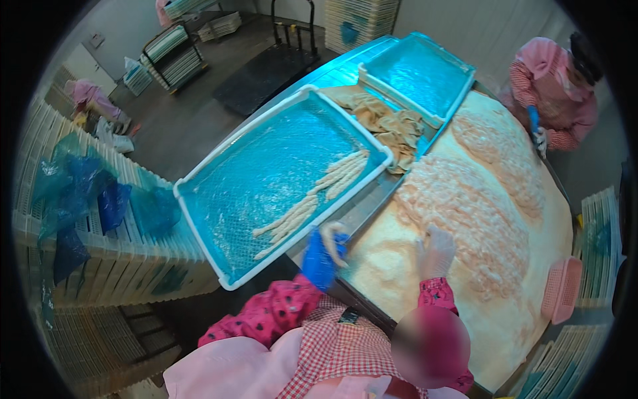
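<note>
My left hand (319,258), in a blue glove, is closed around a pale coated meat strip (331,245) by the near corner of a white-rimmed tray (199,229). Inside that blue-lined tray, several similar coated strips (292,223) lie in rows along its right side. My right hand (438,250) wears a whitish glove and rests on the cream-coloured crumbs or flour (382,272), thumb and fingers apart. Just beyond it rises a heap of pale pink raw meat pieces (472,213); its fingertips are near the heap's edge.
A second blue-lined tray (425,70) stands farther back, with a crumpled tan cloth (389,126) between the trays. A co-worker (555,100) stands at the far right of the table. A pink basket (561,290) sits at the right edge. Stacked trays (119,256) rise on the left.
</note>
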The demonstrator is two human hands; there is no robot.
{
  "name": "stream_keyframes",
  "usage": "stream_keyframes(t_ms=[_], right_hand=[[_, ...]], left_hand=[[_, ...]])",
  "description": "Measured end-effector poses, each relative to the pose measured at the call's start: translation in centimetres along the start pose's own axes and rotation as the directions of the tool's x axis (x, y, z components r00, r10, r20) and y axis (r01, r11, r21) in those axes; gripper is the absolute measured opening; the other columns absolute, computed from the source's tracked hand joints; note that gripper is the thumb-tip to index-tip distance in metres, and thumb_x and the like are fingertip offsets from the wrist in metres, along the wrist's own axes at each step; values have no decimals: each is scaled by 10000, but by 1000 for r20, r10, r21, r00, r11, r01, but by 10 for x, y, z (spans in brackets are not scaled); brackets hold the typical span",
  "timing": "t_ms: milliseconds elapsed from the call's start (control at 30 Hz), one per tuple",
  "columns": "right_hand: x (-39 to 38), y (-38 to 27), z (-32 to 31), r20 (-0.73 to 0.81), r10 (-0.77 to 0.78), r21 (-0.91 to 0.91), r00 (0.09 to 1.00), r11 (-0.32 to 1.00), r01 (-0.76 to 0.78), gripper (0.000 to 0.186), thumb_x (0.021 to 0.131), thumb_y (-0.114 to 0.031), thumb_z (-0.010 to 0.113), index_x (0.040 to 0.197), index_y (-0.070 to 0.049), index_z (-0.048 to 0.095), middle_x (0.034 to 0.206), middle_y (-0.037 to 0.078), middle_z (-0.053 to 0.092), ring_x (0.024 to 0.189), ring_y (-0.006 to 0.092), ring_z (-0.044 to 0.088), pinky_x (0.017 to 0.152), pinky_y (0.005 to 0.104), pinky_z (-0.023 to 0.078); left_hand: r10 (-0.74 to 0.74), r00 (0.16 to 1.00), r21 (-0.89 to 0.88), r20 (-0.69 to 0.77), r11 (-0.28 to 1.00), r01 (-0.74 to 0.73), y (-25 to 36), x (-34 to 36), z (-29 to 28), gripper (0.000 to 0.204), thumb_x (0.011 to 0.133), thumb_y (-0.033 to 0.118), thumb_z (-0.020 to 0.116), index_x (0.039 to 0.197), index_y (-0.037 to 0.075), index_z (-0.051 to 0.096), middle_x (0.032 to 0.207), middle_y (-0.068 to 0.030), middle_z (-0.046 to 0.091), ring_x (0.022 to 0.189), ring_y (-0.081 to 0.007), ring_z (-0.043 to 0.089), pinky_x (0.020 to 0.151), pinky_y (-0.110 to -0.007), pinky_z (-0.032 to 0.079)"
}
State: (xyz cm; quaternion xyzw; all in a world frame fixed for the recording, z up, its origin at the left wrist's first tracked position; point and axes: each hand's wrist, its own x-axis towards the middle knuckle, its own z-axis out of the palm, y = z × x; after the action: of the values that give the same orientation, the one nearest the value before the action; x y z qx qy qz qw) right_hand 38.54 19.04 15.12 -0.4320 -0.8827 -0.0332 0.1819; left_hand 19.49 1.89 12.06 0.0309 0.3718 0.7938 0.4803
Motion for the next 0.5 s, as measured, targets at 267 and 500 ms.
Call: stream_keyframes(t_ms=[267, 500], right_hand=[[-2, 1, 20, 18, -55, -40, 998, 998, 56, 291, 634, -152, 686, 882, -118, 538, 840, 34, 548, 894, 228, 514, 807, 378, 379], [12, 1, 19, -3, -26, -4, 1000, 1000, 26, 259, 616, -106, 675, 839, -111, 545, 776, 58, 550, 803, 244, 536, 779, 376, 396]], left_hand=[[224, 912, 624, -344, 780, 44, 109, -40, -224, 474, 965, 376, 288, 1193, 32, 520, 1012, -119, 621, 875, -176, 584, 815, -296, 455], [42, 981, 664, -188, 741, 95, 99, -27, -222, 415, 959, 265, 312, 1164, -17, 539, 1129, -119, 586, 1070, -209, 533, 976, -327, 368]])
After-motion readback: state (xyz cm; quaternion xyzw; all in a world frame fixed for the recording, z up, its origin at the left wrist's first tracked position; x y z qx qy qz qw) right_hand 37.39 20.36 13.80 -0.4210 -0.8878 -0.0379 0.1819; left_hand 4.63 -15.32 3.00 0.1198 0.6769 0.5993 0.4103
